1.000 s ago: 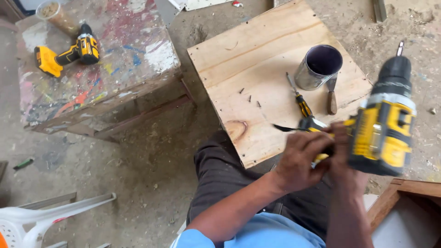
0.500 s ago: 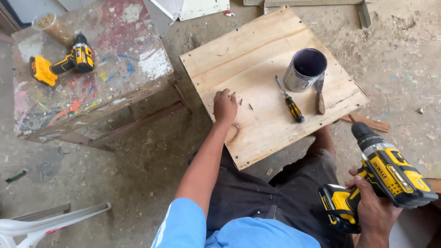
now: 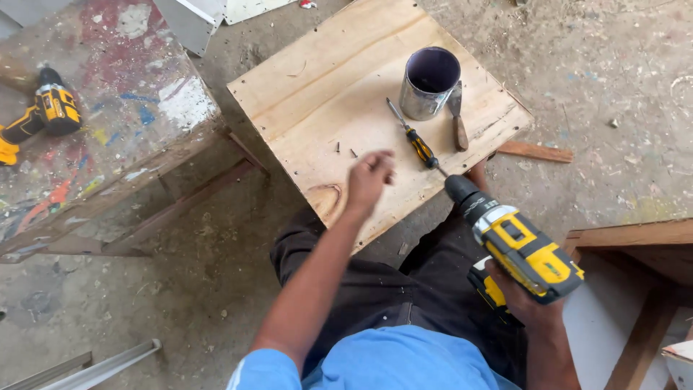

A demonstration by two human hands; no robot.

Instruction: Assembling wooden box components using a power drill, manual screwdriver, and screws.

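The right hand (image 3: pixel 521 300) is wrapped around the handle of a yellow and black cordless drill (image 3: pixel 514 242), fingers closed tight on the grip. The drill's black chuck points far and left, toward the near edge of the square plywood board (image 3: pixel 317 87), and sits just over that edge near the tip of a screwdriver.

The left hand (image 3: pixel 369 177) hangs over the near part of the board with its fingers curled in; it is blurred, and whether it pinches anything cannot be told. Just beyond it, two small dark screws (image 3: pixel 345 149) lie loose on the wood.

Right of that hand lies a yellow and black screwdriver (image 3: pixel 413 136), and farther off stands an open metal can (image 3: pixel 429 82) with a wooden-handled tool (image 3: pixel 458 115) beside it. At far left, a second drill (image 3: pixel 40 115) rests on a paint-spattered table (image 3: pixel 137 108).
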